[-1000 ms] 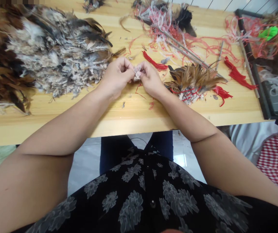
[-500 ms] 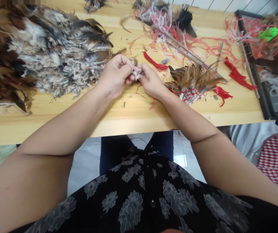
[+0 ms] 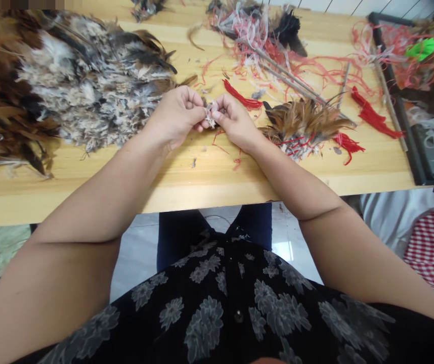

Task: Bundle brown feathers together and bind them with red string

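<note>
The left hand (image 3: 179, 115) sits a bit more to the left than it does a second ago, so the tuft of pale feather fluff (image 3: 211, 119) shows better between the two hands. The tuft is in the upper middle of the frame, held above the wooden table (image 3: 209, 184). The right hand (image 3: 236, 123) pinches it between thumb and finger. The left thumb is pressed close to its bent fingers and seems to pinch the tuft's left edge. Any thread there is too small to tell.

This likely means that both hands are busy with fine work on one small piece. Nothing else seems to be touched. The big feather pile (image 3: 99, 91) stays at the upper left. The bundle of brown feathers (image 3: 306, 119), with red string (image 3: 296, 142) across it, stays right of the middle. The red yarn tassel (image 3: 242, 96) lies just above the right hand.
</note>
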`<state>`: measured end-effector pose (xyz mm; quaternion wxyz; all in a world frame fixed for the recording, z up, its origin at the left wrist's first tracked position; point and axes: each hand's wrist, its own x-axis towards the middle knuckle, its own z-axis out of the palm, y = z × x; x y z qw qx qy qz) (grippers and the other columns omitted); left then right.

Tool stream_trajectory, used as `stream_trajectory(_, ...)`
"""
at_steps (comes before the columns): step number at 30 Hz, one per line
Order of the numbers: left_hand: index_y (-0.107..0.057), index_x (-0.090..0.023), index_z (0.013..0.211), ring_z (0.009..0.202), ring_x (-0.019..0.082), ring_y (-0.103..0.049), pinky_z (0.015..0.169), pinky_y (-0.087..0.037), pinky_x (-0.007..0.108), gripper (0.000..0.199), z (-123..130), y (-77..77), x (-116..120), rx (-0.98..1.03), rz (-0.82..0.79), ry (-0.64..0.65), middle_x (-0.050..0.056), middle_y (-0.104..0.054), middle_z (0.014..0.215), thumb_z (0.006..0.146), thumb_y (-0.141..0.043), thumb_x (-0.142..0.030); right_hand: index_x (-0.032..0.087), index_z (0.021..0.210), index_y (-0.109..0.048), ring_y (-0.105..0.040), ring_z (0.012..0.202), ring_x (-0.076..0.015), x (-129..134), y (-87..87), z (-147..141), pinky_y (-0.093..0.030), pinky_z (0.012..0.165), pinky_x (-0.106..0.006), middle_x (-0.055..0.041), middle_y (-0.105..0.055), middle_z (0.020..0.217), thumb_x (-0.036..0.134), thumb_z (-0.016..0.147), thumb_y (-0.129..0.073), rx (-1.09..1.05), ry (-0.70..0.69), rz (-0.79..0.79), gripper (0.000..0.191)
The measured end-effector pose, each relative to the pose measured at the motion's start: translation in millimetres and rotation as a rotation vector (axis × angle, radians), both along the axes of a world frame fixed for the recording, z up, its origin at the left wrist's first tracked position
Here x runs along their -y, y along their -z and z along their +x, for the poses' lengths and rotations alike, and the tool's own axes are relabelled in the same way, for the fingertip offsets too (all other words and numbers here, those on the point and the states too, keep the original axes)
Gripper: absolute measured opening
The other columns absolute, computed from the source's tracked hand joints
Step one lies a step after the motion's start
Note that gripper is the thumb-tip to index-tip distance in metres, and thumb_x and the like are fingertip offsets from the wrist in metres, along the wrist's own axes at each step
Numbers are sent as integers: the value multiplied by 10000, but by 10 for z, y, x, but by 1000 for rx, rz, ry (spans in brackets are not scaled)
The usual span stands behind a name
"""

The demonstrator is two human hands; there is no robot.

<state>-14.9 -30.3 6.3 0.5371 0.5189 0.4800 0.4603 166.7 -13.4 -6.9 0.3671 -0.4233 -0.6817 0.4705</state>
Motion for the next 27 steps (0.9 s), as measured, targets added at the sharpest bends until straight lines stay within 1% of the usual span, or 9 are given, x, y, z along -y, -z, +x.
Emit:
stream_trajectory(2, -637, -278, 863, 846, 214, -761, 792, -558, 357, 372, 7, -66, 42, -40, -31, 28, -31, -732, 722, 896, -1007, -287, 261, 991, -556, -692, 1083, -205, -75, 125, 22, -613, 1126, -395, -9, -715, 1034, 296, 1130, -738, 119, -26, 110, 231)
stream_trajectory(4, -657, -259, 863, 818, 186, -718, 821, -549, 337, 323, 22, -131, 81, -67, -56, 63, -31, -736, 733, 960, -963, -225, 268, 1019, -570, -705, 1168, -238, -103, 171, 38, -610, 1184, -424, -41, -739, 1110, 247, 1115, -718, 232, -22, 216, 177)
stream_trajectory(6, -686, -235, 865, 764, 158, -661, 817, -538, 312, 279, 40, -174, 104, -90, -69, 91, -37, -723, 715, 1023, -900, -153, 269, 1034, -586, -710, 1226, -258, -90, 147, 42, -603, 1219, -436, -62, -755, 1174, 201, 1099, -697, 321, 2, 283, 146)
stream_trajectory(8, -720, -213, 851, 707, 146, -611, 784, -524, 301, 272, 51, -185, 105, -114, -87, 95, -36, -710, 691, 1043, -814, -46, 260, 1035, -588, -717, 1229, -262, -59, 95, 36, -602, 1209, -433, -77, -770, 1208, 142, 1083, -672, 381, 25, 297, 153)
stream_trajectory(11, -754, -187, 787, 621, 139, -559, 704, -486, 307, 325, 46, -158, 84, -116, -125, 64, -7, -711, 677, 960, -713, 86, 245, 1028, -590, -724, 1193, -255, -33, 38, 25, -604, 1169, -418, -85, -788, 1212, 88, 1069, -654, 424, 28, 259, 174)
stream_trajectory(17, -774, -157, 763, 608, 147, -635, 676, -497, 276, 293, 34, -148, 79, -85, -145, 89, 20, -719, 679, 867, -740, 115, 228, 1104, -648, -720, 1084, -230, -40, 9, 36, -615, 1105, -411, -49, -780, 1126, 156, 1142, -626, 451, -12, 169, 85)
stream_trajectory(20, -747, -161, 727, 590, 148, -614, 682, -492, 286, 332, 64, -173, 103, -122, -126, 92, 10, -697, 652, 853, -731, 145, 225, 1117, -659, -720, 1098, -225, -9, -21, 24, -613, 1117, -411, -48, -780, 1140, 141, 1147, -616, 462, -6, 176, 98)
stream_trajectory(24, -729, -180, 735, 651, 160, -588, 749, -504, 307, 374, 79, -171, 134, -174, -104, 88, -5, -680, 635, 948, -751, 127, 225, 1128, -683, -723, 1165, -222, 43, -50, 3, -601, 1177, -404, -62, -794, 1227, 93, 1111, -630, 473, 7, 222, 143)
stream_trajectory(27, -732, -182, 797, 680, 158, -618, 809, -556, 310, 354, 66, -139, 130, -155, -117, 90, -8, -701, 669, 1060, -804, 43, 223, 1176, -712, -736, 1151, -221, 45, -47, 14, -615, 1156, -400, -69, -806, 1234, 123, 1124, -614, 460, 43, 234, 150)
